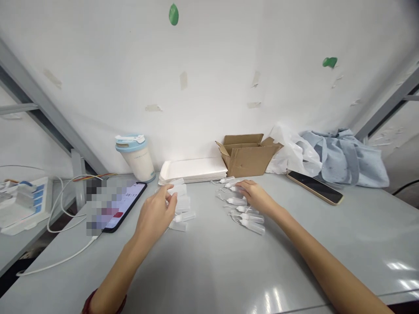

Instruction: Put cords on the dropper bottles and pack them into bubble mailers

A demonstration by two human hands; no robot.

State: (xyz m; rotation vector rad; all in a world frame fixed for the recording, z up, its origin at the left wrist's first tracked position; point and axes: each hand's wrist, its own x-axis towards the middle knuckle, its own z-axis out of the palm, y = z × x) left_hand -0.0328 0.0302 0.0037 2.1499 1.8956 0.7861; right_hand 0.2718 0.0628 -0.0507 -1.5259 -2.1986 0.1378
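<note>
Two columns of small translucent plastic bottles with narrow white tips lie on the grey table. By the upper part of the left column of bottles is my left hand, its fingers bent and the thumb apart from them; I see nothing held. Thin strings trail from the right column of bottles. There, my right hand reaches in from the right, with its fingers closed on a small plastic bottle near the far end. Its fingertips partly cover that bottle.
Behind the bottles lie a stack of white envelopes and an open cardboard box. A lidded cup and a lit phone with a cable are at left. A plastic bag, dark phone and blue cloth bag occupy the right.
</note>
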